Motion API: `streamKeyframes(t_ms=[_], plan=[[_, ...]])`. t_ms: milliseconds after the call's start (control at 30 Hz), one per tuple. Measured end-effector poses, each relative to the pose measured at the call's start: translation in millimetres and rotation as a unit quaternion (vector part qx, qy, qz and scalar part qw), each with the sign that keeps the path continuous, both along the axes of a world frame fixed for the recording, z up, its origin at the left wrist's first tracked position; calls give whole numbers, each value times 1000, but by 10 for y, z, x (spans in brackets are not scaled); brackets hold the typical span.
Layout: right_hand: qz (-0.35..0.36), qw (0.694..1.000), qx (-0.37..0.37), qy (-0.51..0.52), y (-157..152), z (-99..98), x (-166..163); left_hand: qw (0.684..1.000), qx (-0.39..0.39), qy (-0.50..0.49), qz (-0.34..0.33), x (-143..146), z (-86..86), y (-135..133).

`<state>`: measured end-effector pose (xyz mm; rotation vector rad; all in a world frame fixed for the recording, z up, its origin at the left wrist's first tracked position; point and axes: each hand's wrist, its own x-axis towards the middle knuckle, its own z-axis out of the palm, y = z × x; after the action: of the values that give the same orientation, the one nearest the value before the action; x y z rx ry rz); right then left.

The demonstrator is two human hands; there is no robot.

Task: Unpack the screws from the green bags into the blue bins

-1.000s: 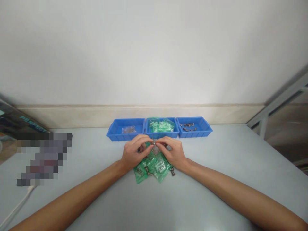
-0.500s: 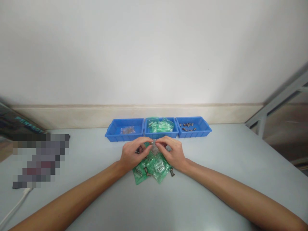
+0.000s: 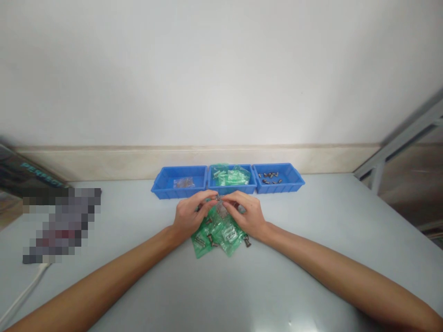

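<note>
Over a pile of green plastic bags (image 3: 228, 235), my left hand (image 3: 192, 212) and my right hand (image 3: 247, 212) meet with fingertips pinched. Between them hangs a small clear plastic bag (image 3: 222, 210), its top edge at the fingertips of both hands. A tiny metallic bit shows near the left fingertips; its kind is too small to make out. The green bags hold small metal parts. Several loose dark metal fittings lie on and beside the pile, one fitting (image 3: 247, 242) just below my right hand.
Three blue trays stand in a row by the wall. The left tray (image 3: 162, 190) holds small clear bags, the middle tray (image 3: 232, 189) green bags, the right tray (image 3: 287, 185) loose metal fittings. A blurred-out object (image 3: 65, 226) with a white cable (image 3: 26, 290) lies left.
My fingertips have drawn slightly closer together and the left thumb has risen towards its fingers. The whole view has shifted a little; trays and pile lie as before.
</note>
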<state>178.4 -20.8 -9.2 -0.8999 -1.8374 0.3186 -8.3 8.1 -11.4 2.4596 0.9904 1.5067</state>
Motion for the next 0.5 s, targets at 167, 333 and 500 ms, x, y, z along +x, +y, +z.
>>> streamKeyframes(t_ms=[167, 333, 500], plan=[[22, 1000, 13, -8, 18, -16, 0, 1000, -2, -15, -14, -9, -48, 8], [26, 999, 15, -11, 21, -23, -3, 999, 13, -9, -32, -6, -51, 3], [30, 999, 6, -14, 16, -18, -11, 997, 71, 18, -28, 3, -8, -4]])
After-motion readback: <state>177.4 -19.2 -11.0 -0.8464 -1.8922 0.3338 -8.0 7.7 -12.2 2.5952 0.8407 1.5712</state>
